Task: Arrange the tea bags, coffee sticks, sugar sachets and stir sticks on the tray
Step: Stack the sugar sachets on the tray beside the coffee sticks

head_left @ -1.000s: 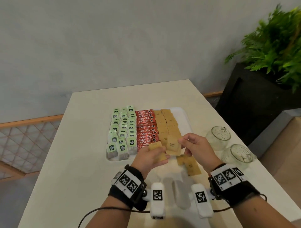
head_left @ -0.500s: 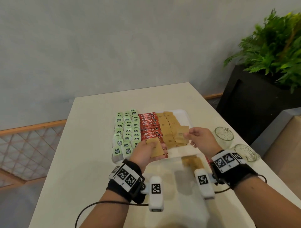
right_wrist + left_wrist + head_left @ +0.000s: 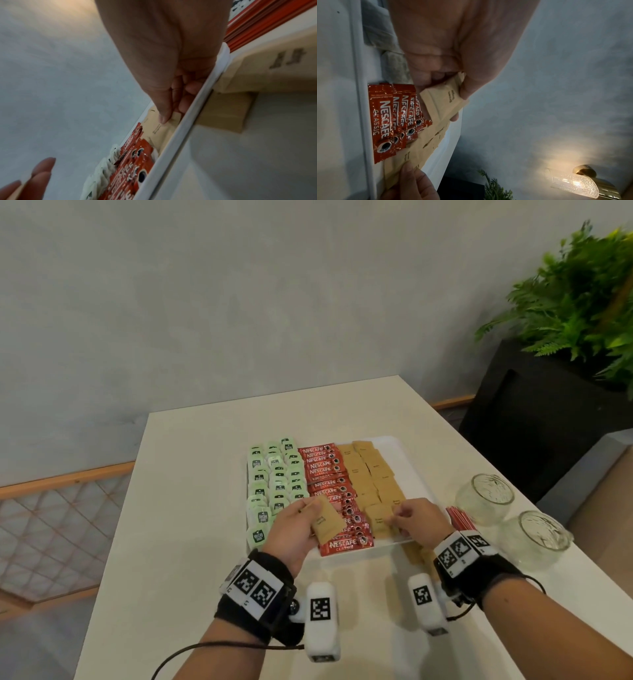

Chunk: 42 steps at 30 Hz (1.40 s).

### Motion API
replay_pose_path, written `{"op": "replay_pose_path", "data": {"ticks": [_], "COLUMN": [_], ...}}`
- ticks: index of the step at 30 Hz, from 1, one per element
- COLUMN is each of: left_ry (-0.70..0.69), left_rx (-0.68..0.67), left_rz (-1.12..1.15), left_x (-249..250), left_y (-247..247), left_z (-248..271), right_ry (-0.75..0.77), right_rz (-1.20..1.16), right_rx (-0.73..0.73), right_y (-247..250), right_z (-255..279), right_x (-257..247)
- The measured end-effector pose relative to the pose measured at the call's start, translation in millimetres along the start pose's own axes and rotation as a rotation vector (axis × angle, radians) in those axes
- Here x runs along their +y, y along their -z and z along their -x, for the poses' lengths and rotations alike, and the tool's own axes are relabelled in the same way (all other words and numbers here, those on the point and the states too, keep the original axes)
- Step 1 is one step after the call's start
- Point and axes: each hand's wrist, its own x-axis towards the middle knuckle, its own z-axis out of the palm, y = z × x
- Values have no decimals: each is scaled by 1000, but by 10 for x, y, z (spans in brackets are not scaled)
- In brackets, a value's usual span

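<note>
A white tray (image 3: 416,470) holds green tea bags (image 3: 274,484) on the left, red coffee sticks (image 3: 329,474) in the middle and brown sugar sachets (image 3: 373,470) on the right. My left hand (image 3: 308,518) hovers over the near coffee sticks and grips a small stack of sugar sachets (image 3: 443,100). At the near end of the sugar rows, my right hand (image 3: 397,518) pinches one sachet (image 3: 163,129) lying on the tray, thumb on top. More loose sachets (image 3: 416,553) lie on the table just outside the tray's near rim (image 3: 188,128). Red stir sticks (image 3: 460,518) lie right of the tray.
Two empty glass jars (image 3: 486,498) (image 3: 537,535) stand right of the stir sticks near the table's right edge. A black planter with a fern (image 3: 565,337) stands beyond that edge. The tray's far right strip (image 3: 404,453) is bare.
My right hand carried its sachet forward and down onto the tray at the near end of the sugar rows. My left hand moved forward over the coffee sticks, still holding its sachets.
</note>
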Motion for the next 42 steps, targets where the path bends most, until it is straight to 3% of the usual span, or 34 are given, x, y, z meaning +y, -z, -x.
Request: {"op": "replay_pose_path", "data": {"ticks": [7,11,15,17,20,22,26,34,38,42], "left_ry": [6,-38,-81,-66,-55,-98,-216,-431,-499,-345], "left_rx": [3,-4,20,17,-5,1,120,269,360,224], "left_rz": [-18,-95,-126,-18,156,125,-51,-384,-1034,-1494], "left_x": [-17,-22,-29,-24,17,10,-69,-32,12,-60], "left_y": [-14,-190,-481,-654,-877,-975,-1090,-1176,-1094,-1128], "left_z": [-48,-53,-70,-81,-45,-23,-8,-107,-273,-395], "right_ry": [-48,25,202,217,197,168,147,163,113,78], "right_rz": [11,-187,-342,-353,-476,-602,-751,-690,-399,-236], "right_rx": [147,185,-81,-220,-272,-256,-244,-144,-179,-222], "right_y": [-69,28,223,261,369,498,715,903,892,773], "right_z": [-72,42,383,451,444,430,379,62,-129,-291], "right_x": [23,8,-286,-340,-298,-252,-151,-9,139,235]}}
